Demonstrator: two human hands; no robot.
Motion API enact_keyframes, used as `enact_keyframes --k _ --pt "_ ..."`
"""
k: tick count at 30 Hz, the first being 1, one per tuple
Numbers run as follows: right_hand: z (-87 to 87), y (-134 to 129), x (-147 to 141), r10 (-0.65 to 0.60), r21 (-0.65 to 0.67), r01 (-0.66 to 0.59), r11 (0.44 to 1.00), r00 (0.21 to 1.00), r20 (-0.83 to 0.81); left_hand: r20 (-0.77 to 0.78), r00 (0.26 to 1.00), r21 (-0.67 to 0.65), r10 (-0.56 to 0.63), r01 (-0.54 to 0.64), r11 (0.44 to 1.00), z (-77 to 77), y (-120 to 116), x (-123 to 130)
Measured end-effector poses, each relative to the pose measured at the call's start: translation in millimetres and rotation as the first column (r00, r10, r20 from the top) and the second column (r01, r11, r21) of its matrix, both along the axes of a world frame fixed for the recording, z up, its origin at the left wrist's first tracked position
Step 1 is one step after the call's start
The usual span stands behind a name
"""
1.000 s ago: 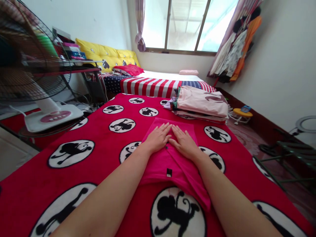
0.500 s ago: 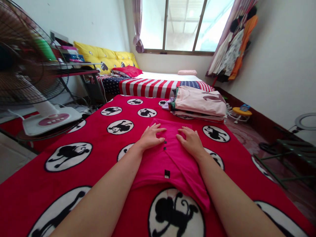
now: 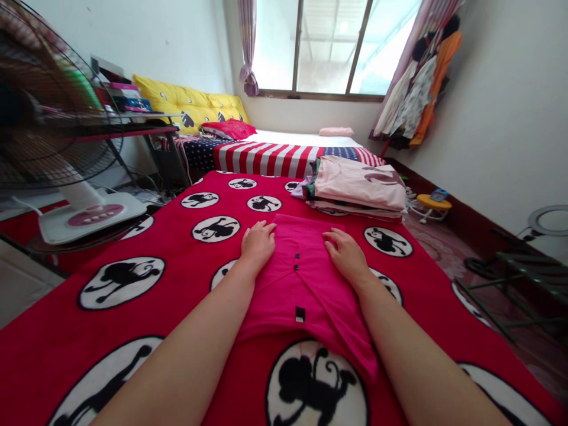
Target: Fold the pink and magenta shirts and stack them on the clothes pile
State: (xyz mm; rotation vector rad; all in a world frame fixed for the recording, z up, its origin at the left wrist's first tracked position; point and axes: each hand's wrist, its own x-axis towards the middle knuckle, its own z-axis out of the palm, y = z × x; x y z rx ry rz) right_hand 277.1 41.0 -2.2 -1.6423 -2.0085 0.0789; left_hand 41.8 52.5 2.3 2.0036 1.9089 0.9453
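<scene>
A bright pink shirt [image 3: 306, 290] lies partly folded on the red bedspread, with two dark buttons near its middle and a small black label [image 3: 300, 313] lower down. My left hand [image 3: 258, 244] rests palm down at its upper left edge, fingers stretched and close together, thumb mostly hidden. On the upper right edge lies my right hand [image 3: 347, 253], its fingers slightly bent and apart. Neither hand visibly grips the cloth. The shirt's lower right corner reaches out toward my right forearm.
A stack of folded clothes [image 3: 359, 186] sits on the far right of the red bedspread [image 3: 177, 331]. At left stands a fan [image 3: 93, 207] beside a desk. A striped bed [image 3: 270, 157] is behind; a green metal rack [image 3: 528, 272] stands at right.
My left hand has slid left from the shirt's middle to its left edge, uncovering the cloth by the buttons. My right hand has shifted slightly right.
</scene>
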Motion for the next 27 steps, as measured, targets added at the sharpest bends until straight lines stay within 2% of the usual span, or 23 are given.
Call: enact_keyframes --k 3,5,11,15,17,19,22,25,27 --pt "-3.9 4 3 -0.051 0.059 0.051 0.997 0.999 -0.015 0.333 0.94 0.057 0.075 -0.1 0.993 -1.4 10 -22" --pt "-6.5 5 5 -0.075 0.066 0.078 0.995 0.996 -0.044 0.456 0.883 0.061 0.109 -0.153 0.986 -1.2 17 -35" --pt "-13.0 10 11 -0.149 0.05 0.158 0.986 0.979 -0.142 0.684 0.72 0.082 0.115 -0.233 0.969 -4.4 27 -45" --pt "-7.0 26 8 -0.223 -0.005 0.223 0.975 0.973 -0.056 0.694 0.714 0.109 0.09 -0.227 0.968 -12.0 28 -42" --pt "3.0 38 3 -0.207 -0.031 0.209 0.977 0.977 0.048 0.673 0.734 0.112 0.085 -0.214 0.97 -14.4 29 -41" --pt "17.2 50 -3 -0.137 -0.078 0.152 0.985 0.976 0.168 0.657 0.748 0.111 0.089 -0.213 0.971 -15.2 29 -41" --pt "42.2 60 -12 0.002 -0.235 0.069 0.97 0.958 0.288 0.648 0.755 0.104 0.104 -0.223 0.969 -14.5 29 -42" --pt "69.9 55 -19 0.107 -0.349 0.009 0.937 0.944 0.313 0.64 0.76 0.091 0.116 -0.225 0.97 -13.1 29 -42" --pt "92.2 41 -22 0.152 -0.46 -0.05 0.886 0.971 0.187 0.632 0.765 0.082 0.123 -0.225 0.971 -11.5 28 -42"
